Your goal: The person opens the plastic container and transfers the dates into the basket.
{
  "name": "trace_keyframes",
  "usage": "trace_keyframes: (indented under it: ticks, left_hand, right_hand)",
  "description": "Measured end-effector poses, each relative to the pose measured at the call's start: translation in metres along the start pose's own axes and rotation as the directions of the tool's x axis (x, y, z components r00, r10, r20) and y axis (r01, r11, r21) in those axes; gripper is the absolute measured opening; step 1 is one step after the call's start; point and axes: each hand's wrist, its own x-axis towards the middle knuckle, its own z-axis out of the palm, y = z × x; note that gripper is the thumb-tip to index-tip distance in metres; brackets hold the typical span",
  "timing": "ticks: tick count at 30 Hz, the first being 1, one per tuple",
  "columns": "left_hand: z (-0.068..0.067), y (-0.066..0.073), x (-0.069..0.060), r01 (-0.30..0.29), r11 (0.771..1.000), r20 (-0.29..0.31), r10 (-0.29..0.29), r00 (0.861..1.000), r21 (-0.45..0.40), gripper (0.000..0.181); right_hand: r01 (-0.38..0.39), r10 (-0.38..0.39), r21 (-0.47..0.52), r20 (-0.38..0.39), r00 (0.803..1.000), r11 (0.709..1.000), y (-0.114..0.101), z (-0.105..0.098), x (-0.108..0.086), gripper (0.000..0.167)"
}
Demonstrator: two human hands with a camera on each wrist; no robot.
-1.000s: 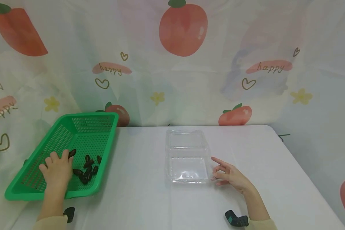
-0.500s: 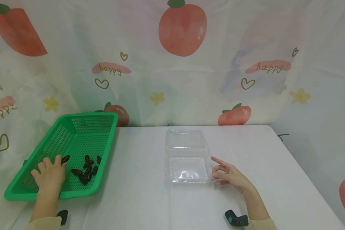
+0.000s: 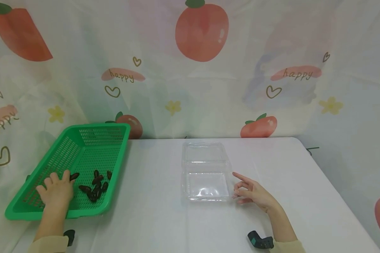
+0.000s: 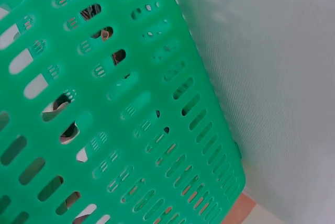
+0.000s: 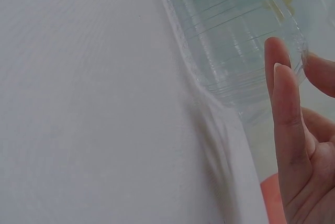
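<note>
My left hand (image 3: 57, 191) is inside the green basket (image 3: 120, 154), near its front left. Between its thumb and fingers it pinches a dark brown oval piece (image 3: 74, 176), possibly a date. Several similar dark pieces (image 3: 97, 181) lie in a cluster to the right. My right hand (image 3: 256, 195) holds the right edge of an open, clear plastic clamshell box (image 3: 206, 181) by thumb and finger, index finger extended. In the right wrist view, fingers (image 5: 288, 109) stand on either side of the box's rim (image 5: 302, 51). The basket wall (image 4: 120, 145) hides my left hand in the left wrist view.
A white-covered table (image 3: 149, 211) carries the basket at left and the box at centre. Behind it hangs a printed cloth (image 3: 209, 98) with red fruits and "happy" lettering. Dark devices (image 3: 260, 241) sit at both wrists.
My left hand has drawn back to the left and toward me inside the basket, still pinching the dark piece, then shifted slightly right. The right hand and the box have stayed put.
</note>
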Motion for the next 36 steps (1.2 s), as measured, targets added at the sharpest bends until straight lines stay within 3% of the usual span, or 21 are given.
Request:
trace_keyframes:
  ticks: [12,21,27,33,36]
  left_hand:
    - [0.0,0.004,-0.001,-0.01,1.0,-0.017,0.009,1.0,-0.005,0.038]
    - [-0.001,0.011,-0.005,-0.038,0.999,-0.082,0.037,0.996,-0.013,0.038]
    - [-0.004,0.023,-0.01,-0.077,0.997,-0.136,0.074,0.988,-0.016,0.038]
    - [-0.012,0.044,-0.015,-0.081,0.996,-0.177,0.072,0.982,-0.041,0.038]
    - [-0.018,0.059,-0.018,-0.098,0.993,-0.227,0.082,0.97,-0.062,0.037]
  right_hand:
    - [0.002,-0.002,-0.004,-0.004,1.0,1.0,0.0,0.0,-0.001,0.071]
    - [-0.002,0.002,-0.016,-0.01,1.0,1.0,-0.001,0.001,0.001,0.07]
    - [-0.018,0.017,-0.038,-0.02,1.0,0.999,-0.002,0.001,0.002,0.069]
    - [-0.022,0.019,-0.103,-0.026,0.999,0.994,-0.006,-0.003,0.0,0.072]
    - [-0.023,0.0,-0.212,-0.108,0.994,0.977,-0.019,-0.009,-0.005,0.07]
